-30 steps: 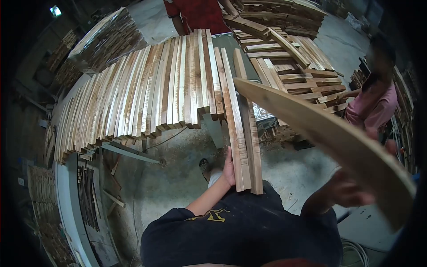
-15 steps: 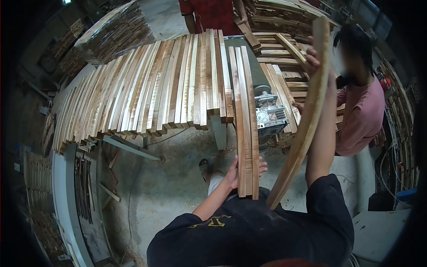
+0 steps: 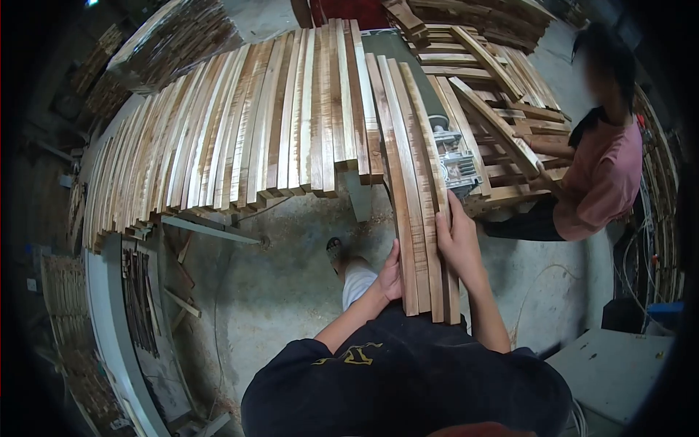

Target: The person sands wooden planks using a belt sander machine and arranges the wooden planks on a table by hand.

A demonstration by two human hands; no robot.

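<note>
- Left hand [image 3: 391,275] and right hand [image 3: 459,239] grip a bundle [image 3: 419,218] of strips from opposite sides.
- Bundle's near ends meet the shirt [image 3: 408,379]; its far part lies beside the row [image 3: 284,124].
- Motor [image 3: 456,164] just right of bundle.

Both bare forearms come from dark short sleeves and angle inward ahead of the torso [image 3: 408,382]. The left hand [image 3: 391,275] sits lower and nearer the body, thumb pointing up—its other fingers are mostly hidden. The right hand [image 3: 459,240] is farther forward, thumb and fingers bent in a grip, with the back of the hand turned outward. One leg [image 3: 357,282] shows left of the torso, its foot [image 3: 334,250] forward.
</note>
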